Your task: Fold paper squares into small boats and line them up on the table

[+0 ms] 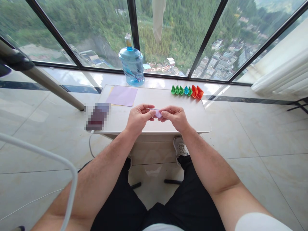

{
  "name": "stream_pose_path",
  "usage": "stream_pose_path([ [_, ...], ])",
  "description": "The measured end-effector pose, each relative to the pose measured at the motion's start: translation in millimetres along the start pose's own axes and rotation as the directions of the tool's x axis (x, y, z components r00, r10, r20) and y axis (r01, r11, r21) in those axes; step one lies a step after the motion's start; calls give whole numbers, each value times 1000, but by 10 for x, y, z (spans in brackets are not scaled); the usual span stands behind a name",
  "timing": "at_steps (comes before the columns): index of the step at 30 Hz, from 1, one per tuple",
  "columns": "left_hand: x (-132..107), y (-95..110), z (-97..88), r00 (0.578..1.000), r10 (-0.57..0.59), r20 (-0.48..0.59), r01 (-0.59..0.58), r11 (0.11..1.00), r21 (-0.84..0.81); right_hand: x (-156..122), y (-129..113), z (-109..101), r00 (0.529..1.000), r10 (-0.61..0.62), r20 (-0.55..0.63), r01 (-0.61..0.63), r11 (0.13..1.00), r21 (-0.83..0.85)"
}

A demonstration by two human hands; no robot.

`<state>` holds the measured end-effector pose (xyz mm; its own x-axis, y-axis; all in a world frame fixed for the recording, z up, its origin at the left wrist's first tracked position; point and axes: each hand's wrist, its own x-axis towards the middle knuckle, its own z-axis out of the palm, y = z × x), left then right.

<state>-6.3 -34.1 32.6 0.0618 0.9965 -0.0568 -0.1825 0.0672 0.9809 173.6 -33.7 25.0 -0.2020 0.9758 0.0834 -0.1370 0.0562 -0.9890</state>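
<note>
A small folded piece of light purple paper (pixel 157 113) is pinched between my two hands above the white table (pixel 115 120). My left hand (pixel 141 115) grips its left side between thumb and fingers. On the other side, the fingertips of my right hand (pixel 173 115) press on it. The fingers hide much of the paper, so its full shape cannot be made out. Flat sheets of purple paper (pixel 122 95) lie at the table's back left, a yellow edge showing beneath. Several folded paper boats (pixel 186 90) in green, blue and red-orange stand in a row at the back right.
A blurred-out device (pixel 98 117) with a white cable (pixel 90 146) lies at the table's left edge. A large blue water bottle (pixel 132 65) stands behind the table by the windows. A slanted pole (pixel 57 85) and a white curved tube (pixel 55 157) are at left.
</note>
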Motion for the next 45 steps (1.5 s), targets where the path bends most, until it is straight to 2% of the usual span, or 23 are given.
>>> stream_pose_path([
  [10,33,-5,-28,998,-60,6,60,996,-62,29,20,-2,1000,16,-26,-17,998,-60],
  [19,32,-6,-7,997,-70,-39,67,995,-79,39,33,0,1000,30,0,-30,999,-11],
  [29,1,15,18,997,24,-67,-20,998,63,35,55,30,998,59,-22,-59,998,4],
  [36,-9,14,27,994,50,-93,-39,993,112,48,78,67,996,68,-50,-69,997,-24],
  [41,-20,-14,35,997,64,-42,-57,988,141,40,74,69,997,46,-67,-52,995,-83],
  [45,-10,-53,38,1000,11,-7,-11,999,39,40,38,68,994,13,-107,-27,991,-129],
])
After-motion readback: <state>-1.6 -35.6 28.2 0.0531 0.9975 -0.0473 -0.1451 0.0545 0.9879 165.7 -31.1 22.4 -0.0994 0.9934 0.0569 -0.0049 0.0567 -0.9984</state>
